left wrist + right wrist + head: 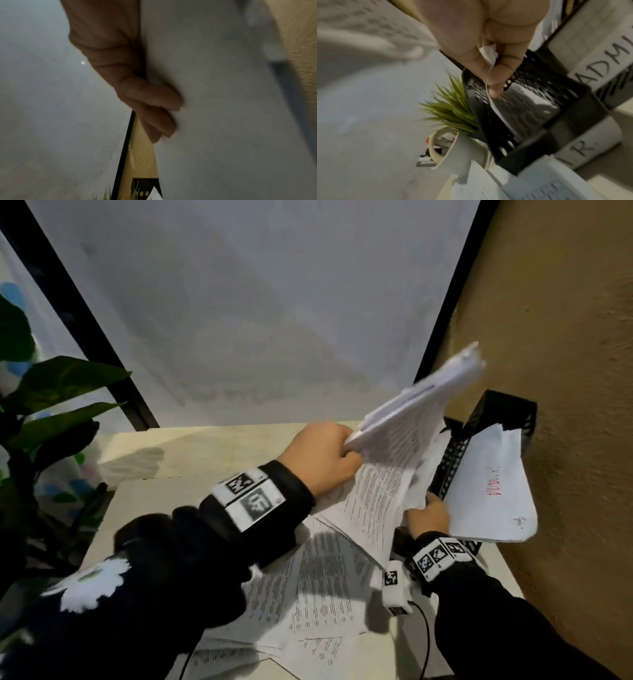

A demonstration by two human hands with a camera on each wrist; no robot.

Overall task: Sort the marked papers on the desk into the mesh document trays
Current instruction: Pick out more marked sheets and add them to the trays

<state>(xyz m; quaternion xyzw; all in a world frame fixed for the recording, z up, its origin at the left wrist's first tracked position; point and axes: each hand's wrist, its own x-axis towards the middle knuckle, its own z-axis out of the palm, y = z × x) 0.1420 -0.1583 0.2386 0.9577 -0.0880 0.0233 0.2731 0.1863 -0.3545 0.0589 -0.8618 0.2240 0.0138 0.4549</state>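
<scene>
My left hand [337, 451] grips a thick stack of white papers [421, 395] and holds it up, tilted toward the right wall; its fingers [154, 100] curl over the blank back of the stack [231, 108]. A printed sheet [376, 491] hangs from that stack. My right hand [428, 513] is at the black mesh trays [452, 460]. Its thumb and finger [494, 75] pinch the edge of a printed sheet [522, 112] that lies inside a tray [488, 121]. A sheet marked in red [493, 484] rests on the top tray. Several loose printed papers [325, 594] cover the desk.
A tan wall [565, 337] stands right behind the trays. White tray labels read "ADMI" [607, 58] and "R" [583, 148]. A small grass plant [453, 112] in a white pot and a tape roll [440, 143] sit beside the trays. A leafy plant [51, 405] stands left. A cable [426, 635] crosses the papers.
</scene>
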